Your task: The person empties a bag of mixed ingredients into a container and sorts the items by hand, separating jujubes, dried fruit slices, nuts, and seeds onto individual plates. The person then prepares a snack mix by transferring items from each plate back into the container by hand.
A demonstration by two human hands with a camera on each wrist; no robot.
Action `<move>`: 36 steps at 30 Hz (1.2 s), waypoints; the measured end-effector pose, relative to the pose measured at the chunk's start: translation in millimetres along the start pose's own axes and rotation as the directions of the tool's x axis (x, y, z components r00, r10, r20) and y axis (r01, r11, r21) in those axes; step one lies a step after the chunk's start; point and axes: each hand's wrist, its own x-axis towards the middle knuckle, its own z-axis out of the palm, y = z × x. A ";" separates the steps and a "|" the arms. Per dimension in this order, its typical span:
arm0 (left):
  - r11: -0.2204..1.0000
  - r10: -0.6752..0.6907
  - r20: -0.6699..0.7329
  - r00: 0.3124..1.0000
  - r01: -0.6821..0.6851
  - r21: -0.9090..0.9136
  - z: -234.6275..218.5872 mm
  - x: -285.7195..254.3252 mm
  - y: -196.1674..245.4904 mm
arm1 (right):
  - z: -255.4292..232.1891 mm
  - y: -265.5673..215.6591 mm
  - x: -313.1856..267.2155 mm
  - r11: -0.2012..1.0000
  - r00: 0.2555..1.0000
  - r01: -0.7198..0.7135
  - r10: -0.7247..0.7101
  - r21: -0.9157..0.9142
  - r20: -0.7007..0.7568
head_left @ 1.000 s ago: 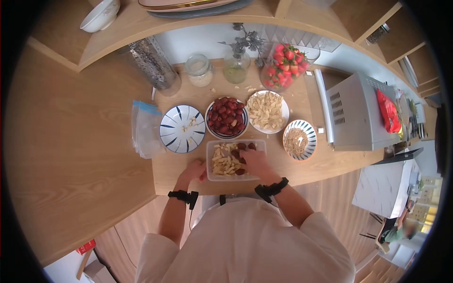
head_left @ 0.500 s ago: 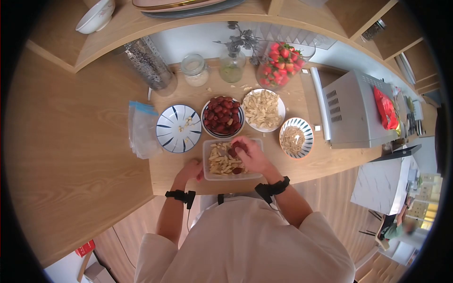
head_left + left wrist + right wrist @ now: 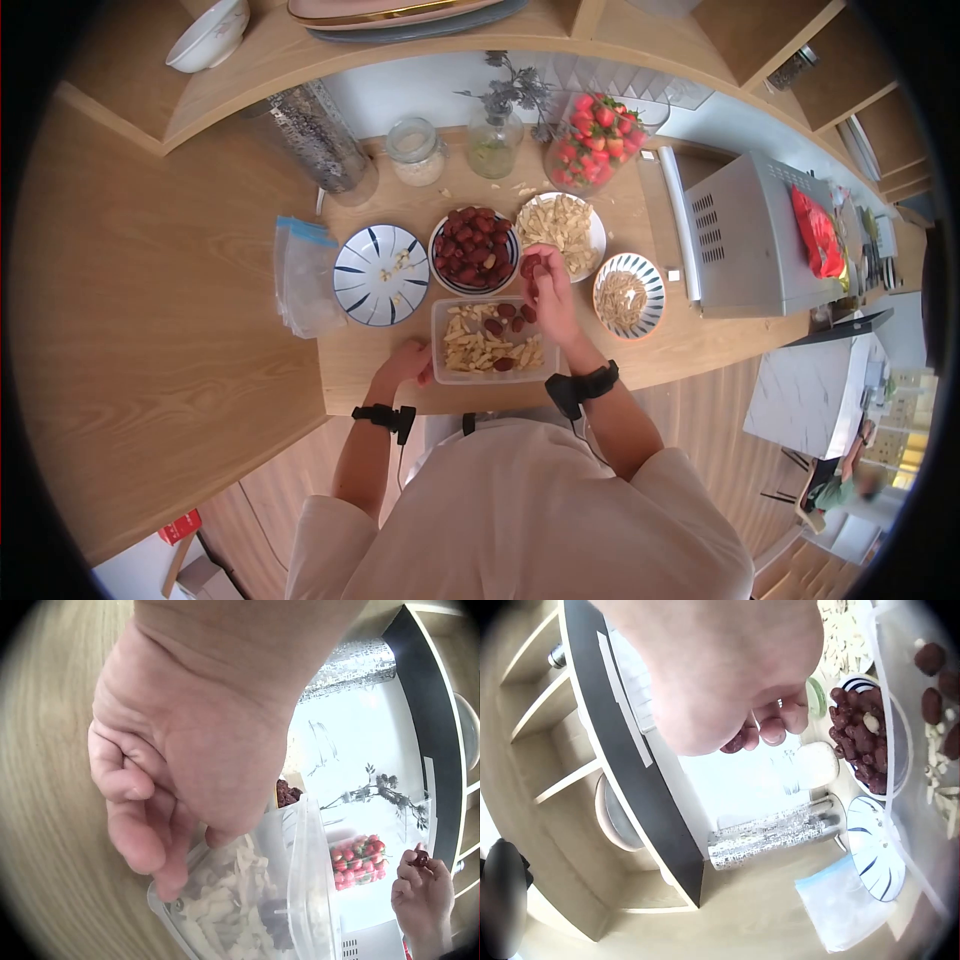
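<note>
My right hand point(image 3: 555, 305) pinches a red date point(image 3: 533, 267), raised past the far rim of a clear plastic box point(image 3: 490, 380). The left wrist view also shows this date point(image 3: 421, 858) between thumb and fingers. Pale dried strips point(image 3: 470, 345) cover much of the box's bottom, with several red dates point(image 3: 504, 364) among them. My left hand point(image 3: 403, 363) rests beside the box's left wall, its fingers loosely bent and the fingertips right at the rim. Beyond the box stand a striped bowl heaped with red dates point(image 3: 470, 250) and a white plate of pale strips point(image 3: 555, 225).
A blue-striped plate point(image 3: 380, 300) with a few crumbs sits left, beside zip bags point(image 3: 303, 280). At right are a bowl of thin slices point(image 3: 622, 298) and a grey appliance point(image 3: 750, 240). A glass jar point(image 3: 415, 155), a vase point(image 3: 492, 150) and strawberries point(image 3: 600, 135) line the back.
My right hand has gone from inside the box up and away over its far right rim, lifting a date out. Several dates in the box are uncovered. The left hand has stayed put.
</note>
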 end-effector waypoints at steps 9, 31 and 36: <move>1.000 -0.025 0.000 1.000 0.025 -0.005 0.6 -2.2 3.5 | -21.8 40.8 45.1 0.730 0.999 0.049 -0.041 -0.682 0.029; 1.000 -0.008 0.022 1.000 0.008 0.020 -0.7 2.3 -1.7 | -11.7 9.6 15.4 0.450 0.999 0.019 0.029 -0.893 0.035; 0.999 -0.039 0.034 0.999 0.039 -0.010 -1.3 2.9 -1.5 | -17.3 16.6 -16.7 0.189 0.979 0.077 0.173 -0.979 0.110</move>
